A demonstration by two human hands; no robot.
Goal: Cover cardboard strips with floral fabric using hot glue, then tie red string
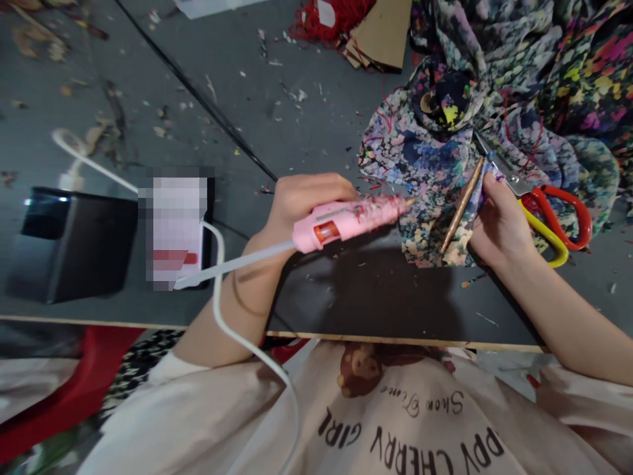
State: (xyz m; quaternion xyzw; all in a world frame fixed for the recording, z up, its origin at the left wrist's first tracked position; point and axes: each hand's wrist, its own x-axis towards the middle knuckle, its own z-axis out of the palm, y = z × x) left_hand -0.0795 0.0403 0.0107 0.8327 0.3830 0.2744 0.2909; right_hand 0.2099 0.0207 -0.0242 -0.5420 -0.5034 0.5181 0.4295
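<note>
Left hand (306,194): wrapped round a pink glue gun (353,221), nozzle (410,200) turned toward the floral fabric (428,227), apparently for aim; its fingertips we cannot see. Right hand (504,221): pinching that fabric over the grey worktop (316,125), a thin brown stick (462,210) against it, a hold we take as steadying both. Scissors (518,185): just beside the right hand, seemingly parked within reach.

Craft workshop — glue gun (349,221), scissors (517,183), floral fabric (519,72) | scraps (299,95) strewn on grey worktable (321,132)

Pink glue gun (341,223) near floral fabric (428,227)
</note>
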